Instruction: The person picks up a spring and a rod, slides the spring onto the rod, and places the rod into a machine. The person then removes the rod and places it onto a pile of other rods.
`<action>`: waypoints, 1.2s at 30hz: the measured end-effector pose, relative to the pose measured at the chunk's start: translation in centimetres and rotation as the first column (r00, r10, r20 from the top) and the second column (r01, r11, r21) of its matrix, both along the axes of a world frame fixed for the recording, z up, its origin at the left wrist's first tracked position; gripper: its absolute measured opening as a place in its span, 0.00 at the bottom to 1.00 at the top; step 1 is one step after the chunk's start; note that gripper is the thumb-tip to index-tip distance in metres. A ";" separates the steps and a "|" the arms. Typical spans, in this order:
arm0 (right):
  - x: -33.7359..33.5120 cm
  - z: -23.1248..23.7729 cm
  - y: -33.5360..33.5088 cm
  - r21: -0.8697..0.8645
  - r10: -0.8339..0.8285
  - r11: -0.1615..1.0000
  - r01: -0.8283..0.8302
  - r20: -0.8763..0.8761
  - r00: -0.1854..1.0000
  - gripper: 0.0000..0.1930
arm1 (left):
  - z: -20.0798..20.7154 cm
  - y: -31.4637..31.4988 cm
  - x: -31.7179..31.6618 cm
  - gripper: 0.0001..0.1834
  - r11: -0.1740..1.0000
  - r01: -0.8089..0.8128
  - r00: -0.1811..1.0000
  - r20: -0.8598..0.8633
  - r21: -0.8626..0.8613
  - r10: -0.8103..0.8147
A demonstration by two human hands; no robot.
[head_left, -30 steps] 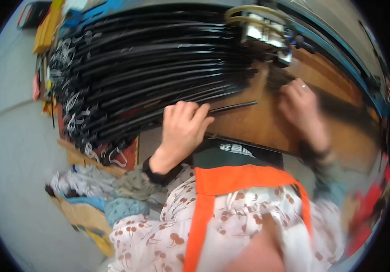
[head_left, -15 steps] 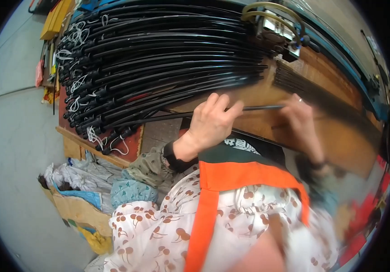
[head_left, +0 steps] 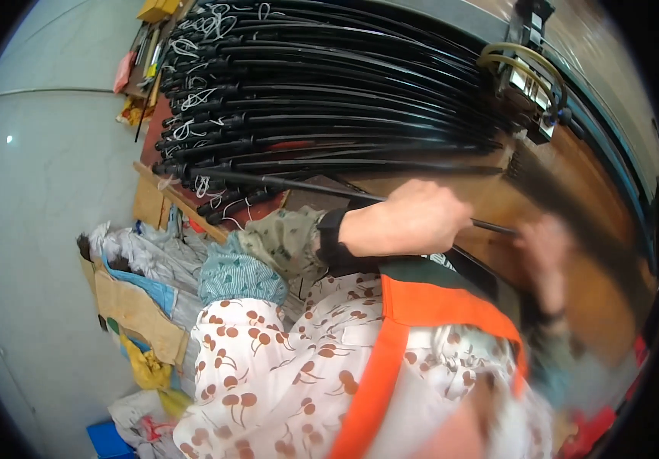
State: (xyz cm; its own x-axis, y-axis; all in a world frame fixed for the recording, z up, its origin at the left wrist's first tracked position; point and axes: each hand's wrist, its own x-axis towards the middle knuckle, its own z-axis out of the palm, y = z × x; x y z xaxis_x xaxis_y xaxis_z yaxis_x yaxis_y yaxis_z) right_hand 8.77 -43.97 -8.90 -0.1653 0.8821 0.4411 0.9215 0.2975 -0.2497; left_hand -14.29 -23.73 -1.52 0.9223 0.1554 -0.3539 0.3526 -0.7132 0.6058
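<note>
A slim black rod (head_left: 310,186) slants from the thick handle ends on the left down toward the right. My left hand (head_left: 414,218) is closed around it, back of the hand upward, with a dark band at the wrist. Close to the rod's thin right end is my right hand (head_left: 548,249), smeared by motion; the rod runs into its fingers, which look pinched on it. Many similar black rods (head_left: 345,84) lie side by side behind my hands, with white cord loops (head_left: 192,99) at their handle ends.
A machine head (head_left: 528,92) with yellowish hoses stands at the back right, over a brown wooden board (head_left: 613,298). The red table (head_left: 264,206) has a wooden edge strip (head_left: 180,203) at left. Below it are a torn cardboard box (head_left: 142,310) and silvery plastic wrapping (head_left: 165,260).
The whole view has shifted, so the bench sits farther right. My left hand has turned its back more upward, and the held rod now slopes down to the right.
</note>
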 end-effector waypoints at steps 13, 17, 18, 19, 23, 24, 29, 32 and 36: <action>11.4 0.4 -7.5 0.253 -0.765 0.595 0.763 -0.112 0.634 0.29 | 10.4 4.7 11.8 0.32 0.642 0.101 0.739 0.374 0.760 -0.560; 10.6 5.6 -5.2 0.178 -0.541 0.794 0.581 -0.226 0.810 0.28 | 10.7 3.6 17.7 0.35 0.563 0.168 0.625 0.353 0.809 -0.696; 12.6 4.5 -6.6 0.153 -0.620 0.742 0.653 -0.217 0.754 0.27 | 10.7 3.5 18.5 0.35 0.527 0.156 0.624 0.330 0.835 -0.708; 15.3 2.4 -8.8 0.121 -0.693 0.681 0.722 -0.212 0.689 0.27 | 10.6 3.5 19.2 0.34 0.494 0.149 0.626 0.305 0.856 -0.718; 14.9 3.8 -6.7 0.352 -0.677 0.627 0.695 -0.194 0.710 0.24 | 8.8 4.5 22.1 0.34 0.456 0.207 0.624 0.242 0.866 -0.743; 14.0 5.4 -5.6 0.310 -0.579 0.764 0.567 -0.061 0.813 0.23 | 8.3 3.6 22.9 0.33 0.485 0.250 0.602 0.258 0.838 -0.755; 17.0 1.2 -6.8 0.396 -0.855 0.381 0.835 -0.194 0.482 0.23 | 9.5 4.9 24.0 0.17 0.531 0.223 0.638 0.290 0.817 -0.714; 9.9 5.8 -0.6 0.386 -0.739 0.529 0.755 -0.227 0.634 0.26 | 9.1 3.9 22.7 0.16 0.548 0.249 0.586 0.327 0.798 -0.741; 13.1 5.1 -4.1 0.347 -0.515 0.717 0.605 -0.321 0.795 0.21 | 10.7 8.1 20.1 0.20 0.568 0.102 0.650 0.377 0.816 -0.659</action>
State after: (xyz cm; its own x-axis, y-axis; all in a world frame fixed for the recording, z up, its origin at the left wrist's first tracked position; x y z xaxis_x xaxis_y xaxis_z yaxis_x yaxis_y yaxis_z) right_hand 21.91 -48.11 -3.76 0.4250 0.5103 0.7476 0.8993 -0.1443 -0.4128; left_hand 5.83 -15.64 9.17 0.8820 -0.3456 0.3202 -0.2998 -0.9360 -0.1844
